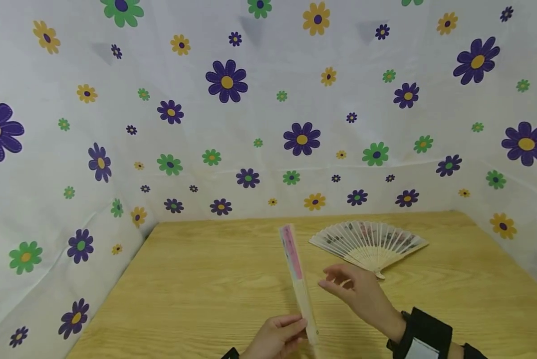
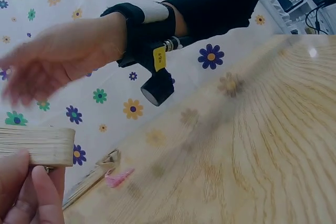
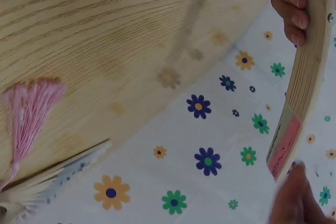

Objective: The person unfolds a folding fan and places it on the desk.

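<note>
Lower centre of frame: left hand [image 1: 275, 337] pinches the folded fan [image 1: 296, 267] near its base; right hand [image 1: 358, 291], loosely bent, holds nothing. Gripped at one end only, the fan could slip.

Left wrist view: right hand [image 2: 68, 53] motion-blurred; folded hand fan [image 2: 42, 144] cut by left edge. Right wrist view: spread hand fan [image 3: 65, 176] cropped at left. Head view: its print [image 1: 366, 232] too small to identify.

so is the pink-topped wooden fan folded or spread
Folded: the pink-topped wooden fan in the left hand forms one narrow stack.
</note>
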`<state>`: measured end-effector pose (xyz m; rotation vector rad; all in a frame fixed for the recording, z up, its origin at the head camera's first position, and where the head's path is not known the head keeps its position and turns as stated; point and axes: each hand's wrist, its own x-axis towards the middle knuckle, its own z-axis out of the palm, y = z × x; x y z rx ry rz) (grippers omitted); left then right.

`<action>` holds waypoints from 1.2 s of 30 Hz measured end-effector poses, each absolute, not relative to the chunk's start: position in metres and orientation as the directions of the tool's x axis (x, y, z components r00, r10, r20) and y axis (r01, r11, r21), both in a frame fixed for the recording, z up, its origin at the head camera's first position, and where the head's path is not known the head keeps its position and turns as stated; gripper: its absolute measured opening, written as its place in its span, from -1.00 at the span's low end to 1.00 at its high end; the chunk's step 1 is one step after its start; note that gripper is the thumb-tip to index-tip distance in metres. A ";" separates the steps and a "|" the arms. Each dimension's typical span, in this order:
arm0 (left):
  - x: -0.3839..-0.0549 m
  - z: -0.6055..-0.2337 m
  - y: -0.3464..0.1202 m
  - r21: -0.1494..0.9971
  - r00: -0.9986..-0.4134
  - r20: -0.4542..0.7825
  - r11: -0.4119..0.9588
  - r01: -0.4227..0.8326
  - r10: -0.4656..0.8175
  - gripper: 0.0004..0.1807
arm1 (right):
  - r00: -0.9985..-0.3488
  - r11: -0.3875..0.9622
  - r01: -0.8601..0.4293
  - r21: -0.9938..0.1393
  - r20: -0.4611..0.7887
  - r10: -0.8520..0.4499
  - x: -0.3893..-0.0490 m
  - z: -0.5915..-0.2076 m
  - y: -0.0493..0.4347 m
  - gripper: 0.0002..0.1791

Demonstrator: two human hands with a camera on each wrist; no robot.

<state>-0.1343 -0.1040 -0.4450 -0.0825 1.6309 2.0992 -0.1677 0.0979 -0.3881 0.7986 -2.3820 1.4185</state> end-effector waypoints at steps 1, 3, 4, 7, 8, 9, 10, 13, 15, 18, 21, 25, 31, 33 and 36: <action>-0.135 -0.446 -0.101 0.901 -0.885 -0.323 -0.177 -0.397 0.336 -0.62 | -0.876 0.409 -0.465 -0.785 0.341 -0.341 -0.167 -0.389 0.098 -0.67; -0.137 -0.447 -0.094 0.912 -0.879 -0.308 -0.151 -0.382 0.363 -0.59 | -0.900 0.452 -0.348 -0.821 0.158 -0.407 -0.167 -0.392 0.098 -0.57; -0.138 -0.447 -0.092 0.921 -0.879 -0.296 -0.131 -0.366 0.374 -0.58 | -0.894 0.459 -0.332 -0.824 0.119 -0.432 -0.167 -0.394 0.098 -0.54; -0.140 -0.445 -0.085 0.948 -0.879 -0.258 -0.070 -0.310 0.402 -0.54 | -0.900 0.472 -0.327 -0.818 0.117 -0.420 -0.168 -0.399 0.098 -0.50; -0.141 -0.444 -0.083 0.955 -0.880 -0.248 -0.052 -0.293 0.405 -0.53 | -0.903 0.466 -0.331 -0.820 0.132 -0.408 -0.168 -0.400 0.098 -0.51; -0.141 -0.443 -0.082 0.959 -0.883 -0.243 -0.037 -0.281 0.400 -0.54 | -0.910 0.464 -0.321 -0.826 0.134 -0.392 -0.168 -0.401 0.099 -0.52; -0.141 -0.442 -0.081 0.963 -0.889 -0.241 -0.020 -0.269 0.389 -0.55 | -0.916 0.462 -0.311 -0.830 0.132 -0.380 -0.169 -0.402 0.099 -0.53; -0.141 -0.440 -0.080 0.963 -0.895 -0.250 0.002 -0.268 0.370 -0.57 | -0.933 0.453 -0.266 -0.851 0.109 -0.343 -0.170 -0.403 0.101 -0.55; -0.141 -0.440 -0.080 0.960 -0.897 -0.265 0.007 -0.281 0.355 -0.57 | -0.952 0.459 -0.210 -0.863 0.073 -0.298 -0.171 -0.404 0.101 -0.54; -0.141 -0.441 -0.079 0.953 -0.898 -0.284 -0.003 -0.303 0.336 -0.58 | -0.970 0.451 -0.136 -0.882 0.026 -0.241 -0.171 -0.405 0.102 -0.52; -0.140 -0.443 -0.077 0.948 -0.903 -0.292 -0.028 -0.317 0.314 -0.60 | -0.979 0.455 -0.094 -0.885 -0.001 -0.205 -0.171 -0.406 0.105 -0.50; -0.140 -0.445 -0.074 0.953 -0.913 -0.272 -0.049 -0.300 0.303 -0.61 | -0.978 0.467 -0.112 -0.877 0.014 -0.210 -0.171 -0.406 0.110 -0.46; -0.141 -0.447 -0.074 0.967 -0.930 -0.230 -0.041 -0.252 0.287 -0.58 | -0.980 0.503 -0.145 -0.852 0.053 -0.193 -0.172 -0.405 0.112 -0.38; -0.141 -0.447 -0.074 0.972 -0.940 -0.208 -0.049 -0.229 0.271 -0.58 | -0.981 0.520 -0.154 -0.840 0.067 -0.182 -0.172 -0.405 0.112 -0.39; -0.141 -0.448 -0.074 0.978 -0.950 -0.180 -0.058 -0.201 0.254 -0.57 | -0.981 0.526 -0.166 -0.834 0.087 -0.172 -0.173 -0.406 0.113 -0.40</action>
